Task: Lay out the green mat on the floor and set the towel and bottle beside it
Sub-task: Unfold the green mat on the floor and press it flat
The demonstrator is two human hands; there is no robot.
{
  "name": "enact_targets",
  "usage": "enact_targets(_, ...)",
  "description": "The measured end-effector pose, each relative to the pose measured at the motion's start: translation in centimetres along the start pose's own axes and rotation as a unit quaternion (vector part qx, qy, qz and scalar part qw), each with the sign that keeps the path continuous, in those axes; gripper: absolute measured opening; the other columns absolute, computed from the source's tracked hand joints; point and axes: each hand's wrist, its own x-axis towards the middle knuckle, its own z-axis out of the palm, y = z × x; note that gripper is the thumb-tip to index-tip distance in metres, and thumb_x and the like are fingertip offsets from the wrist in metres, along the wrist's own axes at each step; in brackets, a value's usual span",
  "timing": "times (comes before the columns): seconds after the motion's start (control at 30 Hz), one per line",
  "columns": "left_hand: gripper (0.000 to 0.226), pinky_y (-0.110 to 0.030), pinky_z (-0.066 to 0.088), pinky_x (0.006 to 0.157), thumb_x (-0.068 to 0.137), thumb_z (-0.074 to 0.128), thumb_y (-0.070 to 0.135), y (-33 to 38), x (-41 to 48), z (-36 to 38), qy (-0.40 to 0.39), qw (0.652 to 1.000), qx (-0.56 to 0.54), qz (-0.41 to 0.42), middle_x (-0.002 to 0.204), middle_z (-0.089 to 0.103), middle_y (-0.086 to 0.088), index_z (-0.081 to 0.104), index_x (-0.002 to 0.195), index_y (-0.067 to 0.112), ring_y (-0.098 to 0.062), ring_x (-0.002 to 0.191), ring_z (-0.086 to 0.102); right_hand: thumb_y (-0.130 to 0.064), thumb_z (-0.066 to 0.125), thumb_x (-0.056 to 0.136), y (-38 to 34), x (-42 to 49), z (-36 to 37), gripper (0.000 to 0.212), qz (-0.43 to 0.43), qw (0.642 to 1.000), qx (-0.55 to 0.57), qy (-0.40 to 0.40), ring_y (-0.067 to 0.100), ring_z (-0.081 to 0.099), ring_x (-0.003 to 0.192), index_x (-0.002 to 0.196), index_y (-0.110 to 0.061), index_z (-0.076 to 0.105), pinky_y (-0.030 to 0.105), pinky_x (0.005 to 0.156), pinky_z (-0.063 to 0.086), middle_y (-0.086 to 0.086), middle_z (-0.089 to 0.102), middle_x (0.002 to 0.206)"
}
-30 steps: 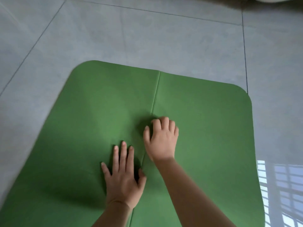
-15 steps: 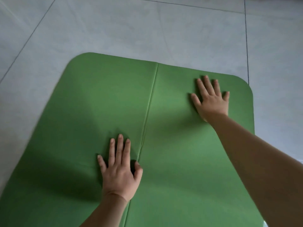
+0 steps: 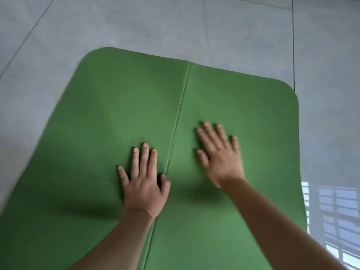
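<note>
The green mat (image 3: 120,117) lies spread on the grey tiled floor, its rounded far corners in view and a fold crease running down its middle. My left hand (image 3: 145,182) presses flat on the mat just left of the crease, fingers straight. My right hand (image 3: 220,154) lies flat on the mat just right of the crease, fingers spread and slightly blurred. Neither the towel nor the bottle is in view.
Grey floor tiles (image 3: 175,26) surround the mat on the far side and both sides. A bright window reflection (image 3: 335,221) shines on the floor at the right, beside the mat's right edge.
My right hand has slid back from near the mat's far right corner to beside the crease. My left hand stays pressed in place.
</note>
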Motion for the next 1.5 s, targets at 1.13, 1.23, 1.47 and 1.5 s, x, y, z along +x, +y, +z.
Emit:
enact_targets(1.13, 0.071, -0.054, 0.004, 0.116, 0.086, 0.023, 0.045, -0.1, -2.4, 1.1, -0.017, 1.000, 0.006, 0.024, 0.159, 0.003, -0.009, 0.022, 0.149, 0.013, -0.025, 0.147, -0.001, -0.055, -0.005, 0.082, 4.8, -14.8, 0.9, 0.059, 0.179, 0.984, -0.001, -0.015, 0.012, -0.022, 0.140, 0.138, -0.043, -0.018, 0.052, 0.114, -0.004, -0.017, -0.024, 0.149)
enact_targets(1.23, 0.072, -0.054, 0.011, 0.114, 0.083, 0.021, 0.042, 1.1, -7.8, 1.8, 0.000, 0.999, -0.023, 0.025, 0.156, 0.013, -0.012, 0.029, 0.146, 0.008, -0.027, 0.145, 0.009, -0.055, -0.003, 0.082, 5.0, -14.7, 1.0, 0.061, 0.166, 0.986, 0.009, -0.002, 0.010, -0.020, 0.140, 0.140, -0.041, -0.014, 0.052, 0.114, -0.004, -0.019, -0.022, 0.148)
enact_targets(1.47, 0.055, -0.054, 0.014, 0.109, 0.092, 0.025, 0.042, -1.0, -23.6, 4.7, -0.009, 0.996, -0.016, 0.091, 0.149, 0.035, -0.003, 0.043, 0.139, 0.020, -0.020, 0.142, 0.018, -0.047, 0.015, 0.093, 5.2, -14.6, 1.6, 0.058, 0.164, 0.986, -0.004, 0.021, 0.018, -0.006, 0.146, 0.149, -0.035, 0.004, 0.057, 0.113, 0.001, -0.012, -0.004, 0.158)
enact_targets(1.5, 0.055, -0.055, 0.016, 0.108, 0.088, 0.030, 0.040, -1.3, -24.1, 4.7, -0.004, 0.996, -0.012, 0.087, 0.147, 0.036, -0.002, 0.047, 0.137, 0.020, -0.021, 0.140, 0.022, -0.045, 0.017, 0.096, 5.2, -14.7, 1.6, 0.056, 0.164, 0.986, -0.014, 0.024, 0.019, -0.006, 0.146, 0.149, -0.034, 0.004, 0.058, 0.114, 0.001, -0.011, -0.003, 0.158)
